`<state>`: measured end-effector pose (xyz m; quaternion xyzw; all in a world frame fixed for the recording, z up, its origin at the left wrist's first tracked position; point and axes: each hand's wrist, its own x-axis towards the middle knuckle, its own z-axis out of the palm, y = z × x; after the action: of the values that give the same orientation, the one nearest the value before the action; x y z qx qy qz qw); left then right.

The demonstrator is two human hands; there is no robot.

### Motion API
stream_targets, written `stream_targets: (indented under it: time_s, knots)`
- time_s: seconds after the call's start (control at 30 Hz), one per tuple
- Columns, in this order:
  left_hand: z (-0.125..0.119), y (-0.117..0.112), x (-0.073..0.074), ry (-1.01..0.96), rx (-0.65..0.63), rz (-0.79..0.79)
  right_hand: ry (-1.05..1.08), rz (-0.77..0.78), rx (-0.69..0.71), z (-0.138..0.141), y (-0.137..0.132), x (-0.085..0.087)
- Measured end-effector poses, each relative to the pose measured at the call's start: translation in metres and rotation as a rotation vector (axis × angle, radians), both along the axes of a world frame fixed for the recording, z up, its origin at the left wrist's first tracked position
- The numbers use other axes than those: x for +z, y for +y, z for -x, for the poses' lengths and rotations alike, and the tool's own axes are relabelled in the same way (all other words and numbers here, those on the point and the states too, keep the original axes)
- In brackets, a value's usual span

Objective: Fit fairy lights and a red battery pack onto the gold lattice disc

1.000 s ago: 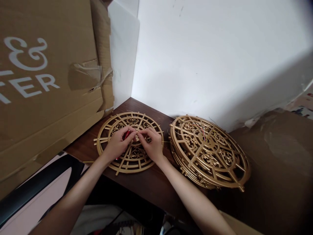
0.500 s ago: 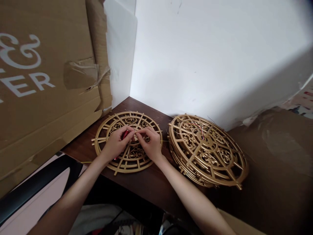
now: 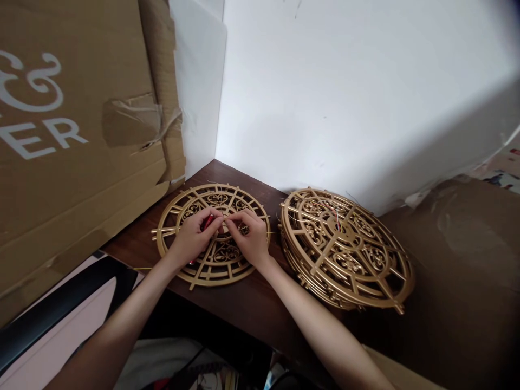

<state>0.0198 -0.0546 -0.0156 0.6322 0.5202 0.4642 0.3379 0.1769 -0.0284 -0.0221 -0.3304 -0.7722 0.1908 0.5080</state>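
Observation:
A round gold openwork frame [image 3: 215,282] with scrollwork lies flat on the dark table. Over its middle, the fingertips of my left hand [image 3: 197,233] and my right hand [image 3: 249,235] meet in a pinch. Tucked in my left hand is a slim red tool [image 3: 208,222]; its kind is mostly hidden by the fingers. Whatever sits between the fingertips is too small to make out. A thin yellow wire [image 3: 274,233] shows just right of the frame, and another yellow length [image 3: 143,268] lies to its left.
Several similar gold frames are stacked [image 3: 345,249] to the right, with red, white and yellow wires on top. A large cardboard box [image 3: 81,184] stands at left. White panels [image 3: 325,97] rise behind the brown table [image 3: 239,309]. A black chair arm [image 3: 60,303] is at lower left.
Both hands keep almost the same pinch over the frame's middle. The view has shifted very slightly; nothing else has visibly moved.

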Motion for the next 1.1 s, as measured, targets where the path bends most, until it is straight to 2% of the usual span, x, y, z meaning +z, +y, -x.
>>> stream_targets:
  time_s: [0.7,1.1]
  knots:
    - [-0.0003,-0.0006,0.0008,-0.002,0.0,0.007,0.002,0.01,-0.023,0.0003,-0.0004,0.0024]
    - [0.0016,-0.0015,0.0012,0.023,-0.019,0.004,0.056,0.16,-0.016,-0.0006,-0.002,0.0045]
